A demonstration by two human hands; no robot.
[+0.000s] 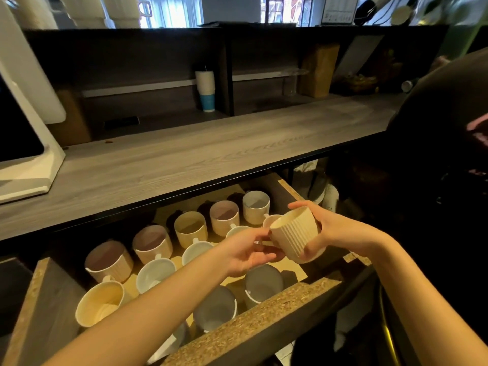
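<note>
A cream ribbed mug [294, 235] hangs tilted above the open drawer [258, 328], mouth turned up and left. My right hand [327, 228] grips its far side, thumb over the rim and fingers under the base. My left hand [250, 250] holds its near side around the handle, which the fingers hide. Below, the drawer holds several mugs in rows: ribbed beige ones [190, 228] at the back, white ones [155, 276] in the middle, grey ones [215, 309] at the front.
A grey wooden counter [184, 159] runs above the drawer. A white screen stand [29, 159] sits at its left. A stack of paper cups [206, 88] and a brown paper bag [319, 70] stand on the rear shelf. A person in dark clothing [443, 154] stands at the right.
</note>
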